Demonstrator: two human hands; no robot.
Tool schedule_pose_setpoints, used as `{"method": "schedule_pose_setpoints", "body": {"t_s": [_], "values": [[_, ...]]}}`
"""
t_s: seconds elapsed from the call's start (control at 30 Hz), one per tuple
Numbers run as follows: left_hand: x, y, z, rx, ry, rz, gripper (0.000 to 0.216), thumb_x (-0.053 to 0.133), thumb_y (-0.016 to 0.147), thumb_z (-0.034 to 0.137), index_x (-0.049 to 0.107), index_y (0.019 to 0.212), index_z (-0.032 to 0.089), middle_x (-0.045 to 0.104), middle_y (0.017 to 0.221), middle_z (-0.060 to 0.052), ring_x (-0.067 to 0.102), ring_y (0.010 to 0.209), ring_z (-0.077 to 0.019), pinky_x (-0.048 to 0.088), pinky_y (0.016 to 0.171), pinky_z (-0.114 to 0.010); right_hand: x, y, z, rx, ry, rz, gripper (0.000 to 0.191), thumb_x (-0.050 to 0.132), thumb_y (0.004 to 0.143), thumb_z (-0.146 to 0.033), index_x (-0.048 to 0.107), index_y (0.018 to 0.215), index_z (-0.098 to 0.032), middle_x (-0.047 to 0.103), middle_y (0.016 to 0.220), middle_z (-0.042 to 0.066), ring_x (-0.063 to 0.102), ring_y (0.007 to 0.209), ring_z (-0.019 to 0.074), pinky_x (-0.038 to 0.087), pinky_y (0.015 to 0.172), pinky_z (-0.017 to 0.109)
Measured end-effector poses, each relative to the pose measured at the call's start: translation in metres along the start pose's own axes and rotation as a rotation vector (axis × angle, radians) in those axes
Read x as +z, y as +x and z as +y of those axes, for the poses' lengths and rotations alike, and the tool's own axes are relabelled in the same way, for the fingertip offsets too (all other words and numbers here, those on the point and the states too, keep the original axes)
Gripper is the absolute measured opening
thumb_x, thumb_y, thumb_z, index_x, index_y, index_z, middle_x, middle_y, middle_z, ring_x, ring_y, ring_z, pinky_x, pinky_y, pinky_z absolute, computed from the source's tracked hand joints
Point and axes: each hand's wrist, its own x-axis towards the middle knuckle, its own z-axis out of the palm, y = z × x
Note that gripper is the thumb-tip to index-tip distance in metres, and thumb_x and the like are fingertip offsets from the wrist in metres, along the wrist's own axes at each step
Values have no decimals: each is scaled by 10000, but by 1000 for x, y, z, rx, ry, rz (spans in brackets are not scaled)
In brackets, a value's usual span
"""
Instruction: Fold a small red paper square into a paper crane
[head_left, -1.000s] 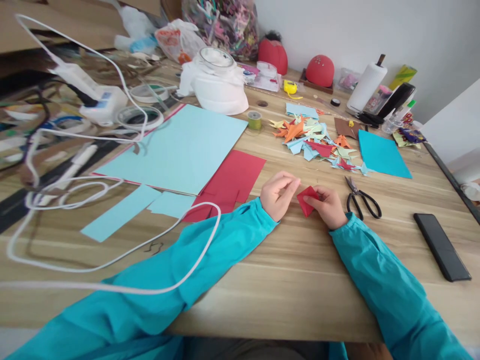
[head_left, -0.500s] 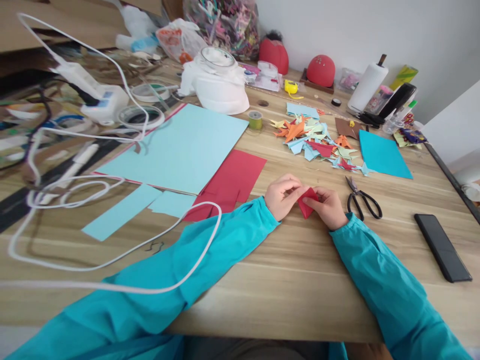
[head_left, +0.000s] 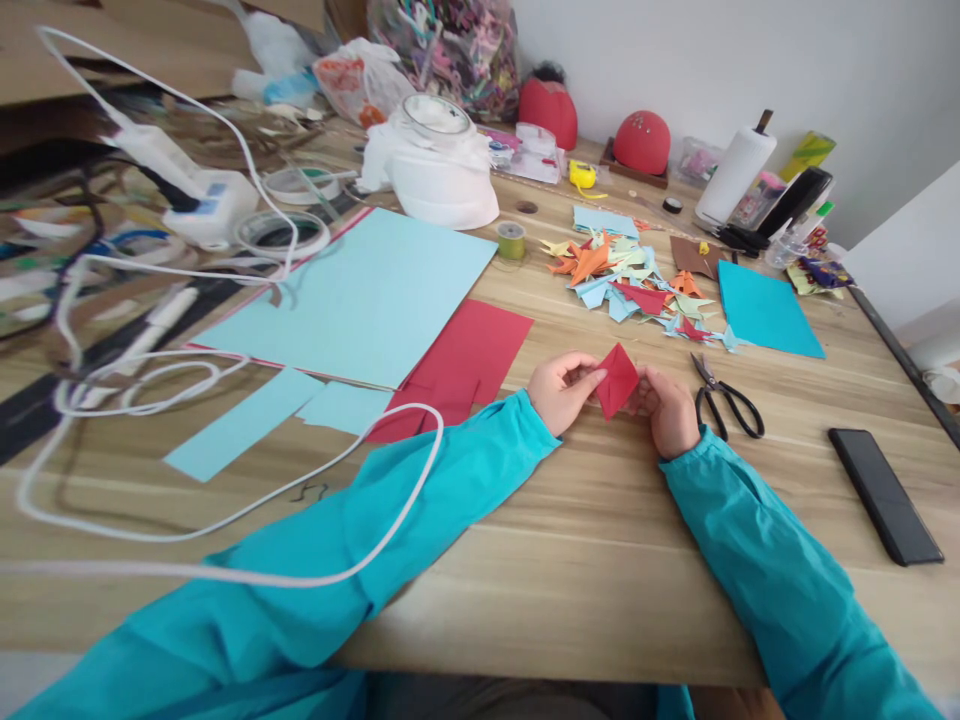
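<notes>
Nearest on the bench (head_left: 585, 580), at the right, lies a phone (head_left: 885, 495). Beyond it, the red paper (head_left: 619, 382) is held up between the hands, a creased diamond. The left hand (head_left: 561, 392) pinches its left corner, fingers closed, thumb in front; the right hand (head_left: 670, 405) curls its fingers at the right corner (whether they grip, I cannot tell). Scissors (head_left: 709, 377) lie just beside the right hand; a red sheet (head_left: 502, 345) lies past the left. The paper looks only partly folded, lacking the spread points of the folded pieces (head_left: 630, 280) heaped farther off; how many folds remain does not show.
</notes>
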Motion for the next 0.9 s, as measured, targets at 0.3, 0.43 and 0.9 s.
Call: {"method": "schedule_pose_setpoints", "body": {"t_s": [0.3, 0.43, 0.9], "values": [[0, 3, 5, -59, -53, 38, 207, 695, 612, 299, 627, 720, 137, 666, 650, -16, 609, 579, -133, 515, 538, -254, 2, 0, -3, -32, -86, -33, 232, 634, 727, -398, 686, 745, -173, 607, 569, -2, 507, 498, 88, 371, 454, 202], [-1, 3, 3, -56, -48, 36, 194, 696, 616, 281, 629, 724, 135, 668, 656, -20, 609, 586, -136, 515, 534, -259, 3, 0, -4, -44, -126, -38, 254, 654, 708, -426, 678, 730, -174, 596, 557, -5, 492, 487, 89, 369, 454, 215], [-2, 0, 1, -10, 59, -5, 216, 678, 648, 309, 640, 750, 123, 604, 587, -2, 544, 530, -114, 469, 499, -243, 4, 0, -1, -44, -177, -35, 274, 687, 675, -427, 656, 734, -161, 598, 517, -17, 507, 472, 91, 378, 459, 219]]}}
